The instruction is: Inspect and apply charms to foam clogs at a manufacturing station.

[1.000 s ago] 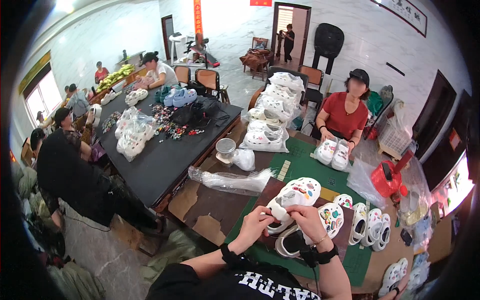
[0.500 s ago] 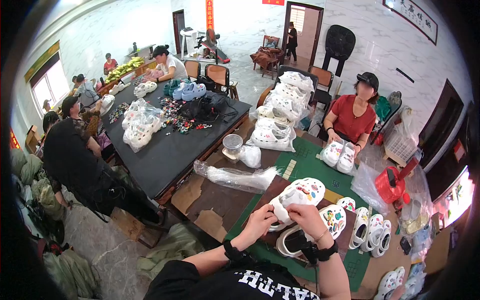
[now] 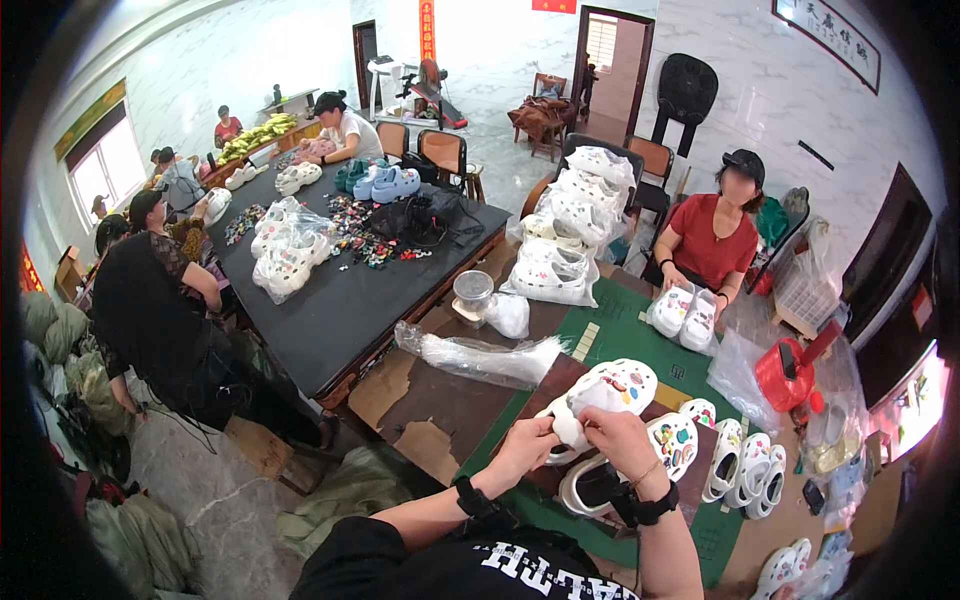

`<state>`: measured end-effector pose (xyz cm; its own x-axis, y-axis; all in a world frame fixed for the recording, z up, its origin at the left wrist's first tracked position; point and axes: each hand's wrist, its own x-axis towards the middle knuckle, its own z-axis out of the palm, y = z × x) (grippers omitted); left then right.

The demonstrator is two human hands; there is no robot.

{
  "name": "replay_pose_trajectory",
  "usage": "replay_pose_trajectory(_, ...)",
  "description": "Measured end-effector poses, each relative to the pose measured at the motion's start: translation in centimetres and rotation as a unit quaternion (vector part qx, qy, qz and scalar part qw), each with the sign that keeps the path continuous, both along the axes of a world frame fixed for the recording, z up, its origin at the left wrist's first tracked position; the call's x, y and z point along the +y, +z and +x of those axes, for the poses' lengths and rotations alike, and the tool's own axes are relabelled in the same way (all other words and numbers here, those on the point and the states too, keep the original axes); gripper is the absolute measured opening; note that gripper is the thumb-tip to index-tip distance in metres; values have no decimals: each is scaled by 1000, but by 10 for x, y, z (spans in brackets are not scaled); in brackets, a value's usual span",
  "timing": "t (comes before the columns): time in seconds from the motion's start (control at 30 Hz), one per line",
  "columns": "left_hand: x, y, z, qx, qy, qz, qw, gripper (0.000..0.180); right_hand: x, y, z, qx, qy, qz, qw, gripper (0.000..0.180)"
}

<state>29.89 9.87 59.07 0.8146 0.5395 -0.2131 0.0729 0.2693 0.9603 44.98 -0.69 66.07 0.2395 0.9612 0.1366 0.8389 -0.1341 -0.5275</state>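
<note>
A white clog [image 3: 625,383] dotted with colourful charms lies on a dark brown board [image 3: 507,432] before me. My left hand [image 3: 527,446] and my right hand [image 3: 622,442] pinch a white part at the clog's near end, one from each side. That part looks like the heel strap, though fingers cover much of it. A second charm-covered white clog [image 3: 673,440] sits just to the right, its dark inside partly hidden by my right wrist.
Several white clogs [image 3: 748,468] stand in a row at the right. Beyond the board lies a bag of thin white strips [image 3: 480,358]. Bagged clogs [image 3: 552,270] are stacked farther back. Across the green mat [image 3: 625,312], a co-worker in red holds white clogs [image 3: 683,316].
The view has shifted slightly, so the scene sits a little farther right. My hands stay pinched at the clog's near end, and the co-worker still holds the white clogs.
</note>
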Motion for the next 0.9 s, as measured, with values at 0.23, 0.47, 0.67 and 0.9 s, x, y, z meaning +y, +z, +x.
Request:
replay_pose_trajectory(0.23, -4, 31, -15, -25, 3, -23, 999, 21, -15, 14, -14, 5, -55, 28, 998, 11)
replay_pose_trajectory(0.47, -4, 34, -22, -63, 150, 331, 930, 15, -56, 27, -32, 104, -231, 204, 946, 8)
replay_pose_trajectory(0.67, -26, 51, 11, -186, 24, 448, 874, 17, -72, 32, -48, 77, -177, 229, 954, 13)
replay_pose_trajectory(0.9, -30, 56, 11, -157, 1, 425, 892, 8, -95, 44, -45, 13, -258, 195, 946, 18)
